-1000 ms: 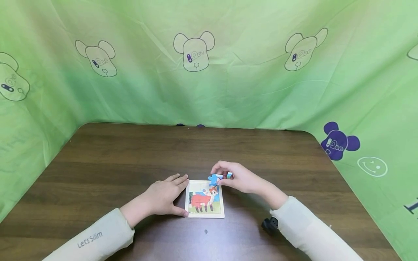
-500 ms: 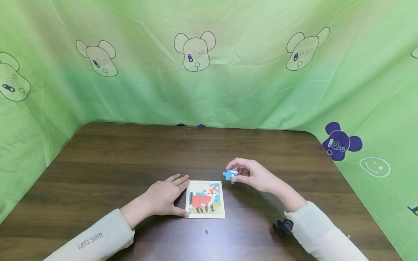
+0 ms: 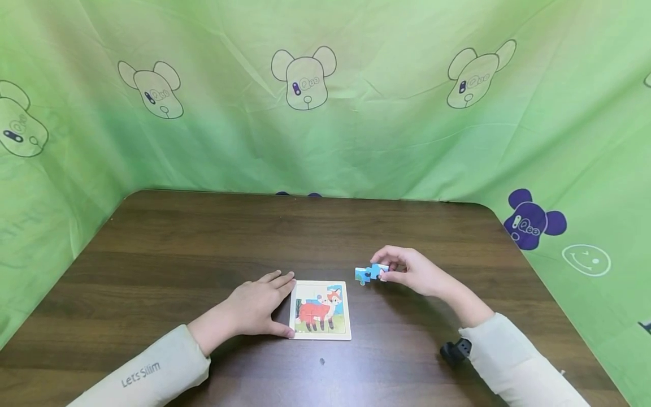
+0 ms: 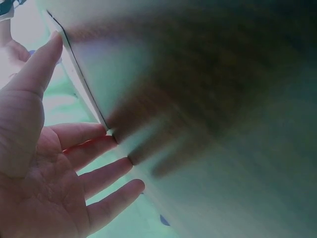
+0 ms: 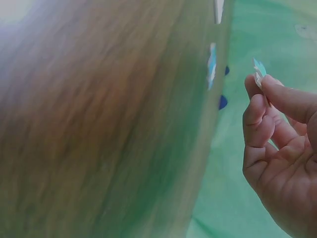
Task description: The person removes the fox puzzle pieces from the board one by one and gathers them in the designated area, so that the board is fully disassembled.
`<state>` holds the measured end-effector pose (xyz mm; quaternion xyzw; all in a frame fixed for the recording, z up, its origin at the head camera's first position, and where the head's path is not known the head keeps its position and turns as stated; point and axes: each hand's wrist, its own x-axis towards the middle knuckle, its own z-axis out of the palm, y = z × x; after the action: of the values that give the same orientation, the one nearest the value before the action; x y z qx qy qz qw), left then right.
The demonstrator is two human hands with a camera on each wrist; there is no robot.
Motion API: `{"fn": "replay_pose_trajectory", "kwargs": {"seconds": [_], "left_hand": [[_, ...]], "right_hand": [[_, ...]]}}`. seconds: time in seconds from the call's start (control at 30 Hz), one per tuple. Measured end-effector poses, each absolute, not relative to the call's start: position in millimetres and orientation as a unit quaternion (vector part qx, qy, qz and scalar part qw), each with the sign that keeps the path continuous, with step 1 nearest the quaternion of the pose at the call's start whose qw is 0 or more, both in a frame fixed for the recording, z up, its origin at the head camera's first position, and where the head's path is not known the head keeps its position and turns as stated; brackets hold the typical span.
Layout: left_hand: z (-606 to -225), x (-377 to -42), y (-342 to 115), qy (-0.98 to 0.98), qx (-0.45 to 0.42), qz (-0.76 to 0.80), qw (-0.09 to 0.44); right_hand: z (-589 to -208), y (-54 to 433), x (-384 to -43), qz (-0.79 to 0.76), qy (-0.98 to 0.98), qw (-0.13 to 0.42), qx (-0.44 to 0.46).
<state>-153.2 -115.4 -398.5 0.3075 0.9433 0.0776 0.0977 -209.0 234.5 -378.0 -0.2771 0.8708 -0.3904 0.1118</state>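
Observation:
A square jigsaw puzzle with a red fox picture lies in its pale frame on the table in the head view. My left hand rests against the frame's left side, thumb at the lower corner and fingers at the upper one. In the left wrist view the fingers of that left hand are straight and spread. To the right of the frame, my right hand pinches a blue puzzle piece between thumb and fingers. Another blue puzzle piece lies on the table just left of the pinched one.
The brown wooden table extends around the puzzle. A green curtain with bear drawings hangs behind and at both sides. A black device sits at my right sleeve. A small dark mark shows in front of the frame.
My right hand has moved right, away from the puzzle's upper right corner, with the blue puzzle piece still pinched. The other blue piece has come into fuller view. My left hand stays put.

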Motion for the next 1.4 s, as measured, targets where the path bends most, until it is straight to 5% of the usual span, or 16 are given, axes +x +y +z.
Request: {"fn": "replay_pose_trajectory", "kwargs": {"seconds": [0.63, 1.4], "left_hand": [[-397, -155, -115, 0.944, 0.302, 0.084, 0.100], [-400, -152, -115, 0.943, 0.308, 0.078, 0.096]], "right_hand": [[-390, 252, -225, -0.363, 0.877, 0.154, -0.274], [-393, 253, -223, -0.277, 0.915, 0.070, -0.286]]}}
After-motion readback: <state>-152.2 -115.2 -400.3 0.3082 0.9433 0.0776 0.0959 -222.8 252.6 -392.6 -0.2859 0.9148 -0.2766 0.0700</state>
